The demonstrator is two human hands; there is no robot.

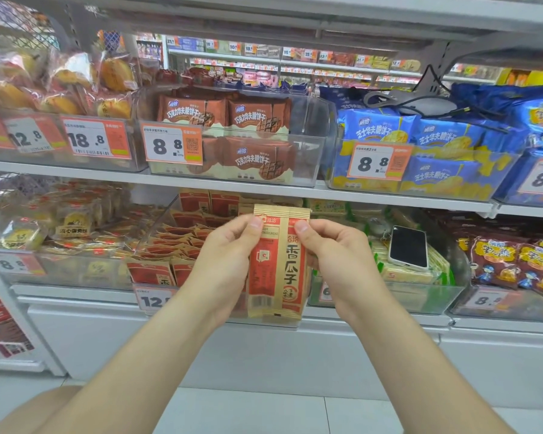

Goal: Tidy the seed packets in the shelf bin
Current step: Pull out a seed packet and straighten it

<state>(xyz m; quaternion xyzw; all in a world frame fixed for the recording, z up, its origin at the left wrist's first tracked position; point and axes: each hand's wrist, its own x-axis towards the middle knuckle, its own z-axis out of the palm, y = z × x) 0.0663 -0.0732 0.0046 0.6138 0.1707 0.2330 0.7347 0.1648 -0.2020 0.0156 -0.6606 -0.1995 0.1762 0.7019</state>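
Both hands are holding one seed packet (278, 261) upright just in front of the clear shelf bin (157, 228): left hand (229, 255) and right hand (336, 258) are each pinching an upper edge. Risk: the loosely leaning packets in the bin (176, 245) may topple if the held packet is pushed in hard. The shelf edge (389, 197) above is limiting overhead room; a phone (408, 247) is lying on the neighbouring stock.

Clear bins (232, 180) on white shelves (76, 171)
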